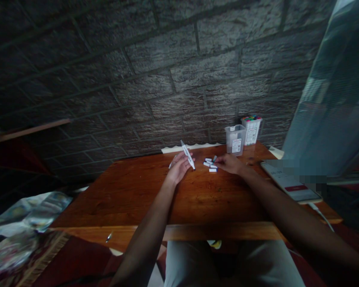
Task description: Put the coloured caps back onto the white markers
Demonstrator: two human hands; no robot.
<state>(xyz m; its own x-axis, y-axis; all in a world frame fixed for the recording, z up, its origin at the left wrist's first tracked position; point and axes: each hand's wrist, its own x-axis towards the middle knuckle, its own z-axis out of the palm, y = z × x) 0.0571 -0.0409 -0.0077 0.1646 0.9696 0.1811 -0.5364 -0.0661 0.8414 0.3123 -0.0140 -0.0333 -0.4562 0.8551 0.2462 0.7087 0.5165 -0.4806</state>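
My left hand [180, 166] is closed around a white marker [187, 154] with dark print on its barrel, tilted, and no cap shows on its ends. The tip of a second pale object pokes out at that hand's left side, mostly hidden by the fingers. My right hand [229, 164] pinches a small marker cap with a teal end [214, 158] at the edge of a small pile. Several white marker caps [208, 164] with coloured ends lie in that pile between my hands. One cap [213, 170] lies just in front of the others.
A clear plastic container [235, 140] stands at the back right of the wooden table [131, 199]. Behind it is a similar container [252, 130] full of colourful markers. A tablet-like device [293, 185] with a white cable lies at the right edge. A stone-block wall [155, 79] rises behind.
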